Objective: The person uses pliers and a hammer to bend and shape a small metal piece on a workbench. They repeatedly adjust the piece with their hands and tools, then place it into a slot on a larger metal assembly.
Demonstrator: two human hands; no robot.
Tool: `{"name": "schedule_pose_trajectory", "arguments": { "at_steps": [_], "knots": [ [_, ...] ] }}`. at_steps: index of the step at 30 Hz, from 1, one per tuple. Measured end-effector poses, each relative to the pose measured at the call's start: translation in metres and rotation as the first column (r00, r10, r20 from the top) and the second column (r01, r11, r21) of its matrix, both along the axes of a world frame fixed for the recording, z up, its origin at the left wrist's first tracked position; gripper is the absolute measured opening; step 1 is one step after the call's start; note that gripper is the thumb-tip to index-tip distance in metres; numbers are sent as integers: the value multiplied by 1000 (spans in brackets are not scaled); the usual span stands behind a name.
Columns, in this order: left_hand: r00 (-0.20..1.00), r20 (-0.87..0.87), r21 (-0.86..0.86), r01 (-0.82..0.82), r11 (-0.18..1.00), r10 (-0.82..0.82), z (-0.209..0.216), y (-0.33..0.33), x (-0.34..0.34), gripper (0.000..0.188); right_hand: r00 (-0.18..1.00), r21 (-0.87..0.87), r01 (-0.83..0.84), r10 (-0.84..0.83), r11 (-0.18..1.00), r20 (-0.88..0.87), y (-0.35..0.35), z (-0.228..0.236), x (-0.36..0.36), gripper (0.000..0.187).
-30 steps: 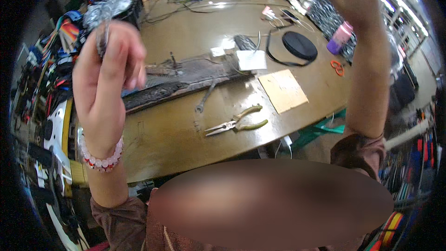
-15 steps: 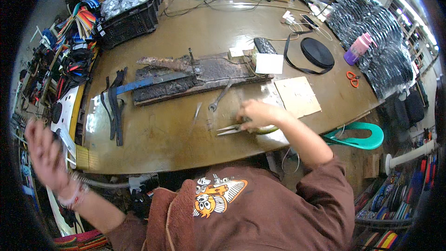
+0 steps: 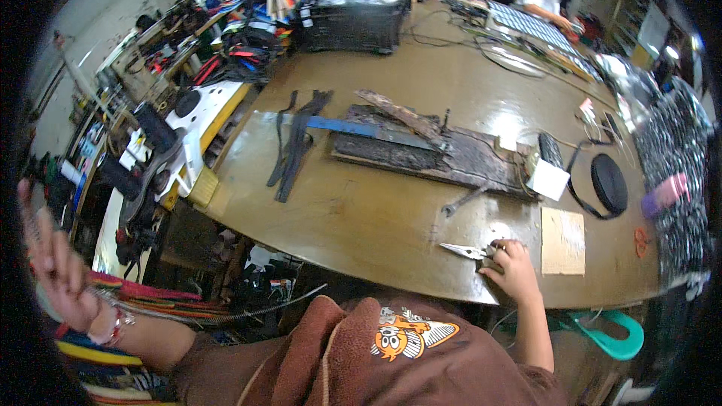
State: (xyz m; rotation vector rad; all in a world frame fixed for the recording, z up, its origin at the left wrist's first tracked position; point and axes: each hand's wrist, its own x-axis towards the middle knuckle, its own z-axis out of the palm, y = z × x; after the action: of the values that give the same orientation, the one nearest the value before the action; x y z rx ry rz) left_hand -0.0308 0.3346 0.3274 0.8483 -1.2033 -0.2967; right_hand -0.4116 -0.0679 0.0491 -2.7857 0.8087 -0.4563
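Note:
My left hand (image 3: 64,274) is raised at the far left, off the table, its fingers stretched out and somewhat blurred. A long thin metal coil spring (image 3: 278,304) runs from beside that wrist toward the table's front edge; whether the hand touches it is unclear. My right hand (image 3: 515,267) rests near the front edge, closed round the handles of needle-nose pliers (image 3: 462,250), whose jaws point left. Beyond the pliers lies a wrench (image 3: 462,201), against a dark, worn board (image 3: 421,162). A blue metal strip (image 3: 342,126) lies across the board's left part.
Black straps (image 3: 297,146) lie left of the board. To the right are a cardboard square (image 3: 562,240), a roll of black webbing (image 3: 608,184), orange scissors (image 3: 641,242) and a bottle (image 3: 665,194). A black crate (image 3: 350,26) stands behind; another person (image 3: 541,0) is at the far end.
My view has turned left, so the table sits farther right in it. The coil spring's free end has swung from over the tabletop to below its front edge. My right hand stays on the pliers.

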Motion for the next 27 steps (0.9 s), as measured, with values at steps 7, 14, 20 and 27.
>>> {"name": "schedule_pose_trajectory", "arguments": {
  "at_steps": [7,14,20,27],
  "knots": [
    [842,-534,496,239,835,75,-152,-156,-42,22,810,834,-201,-391,515,437,15,-8,44,34],
    [632,-772,372,375,849,59,-222,-189,-69,21,868,877,-478,-175,-45,464,64,17,122,26],
    [703,-704,405,277,871,103,-229,-187,-69,20,895,381,-351,186,856,406,48,40,153,27],
    [717,-685,399,216,891,133,-237,-191,-65,20,902,316,-326,192,891,387,43,44,168,29]
  ]
}}
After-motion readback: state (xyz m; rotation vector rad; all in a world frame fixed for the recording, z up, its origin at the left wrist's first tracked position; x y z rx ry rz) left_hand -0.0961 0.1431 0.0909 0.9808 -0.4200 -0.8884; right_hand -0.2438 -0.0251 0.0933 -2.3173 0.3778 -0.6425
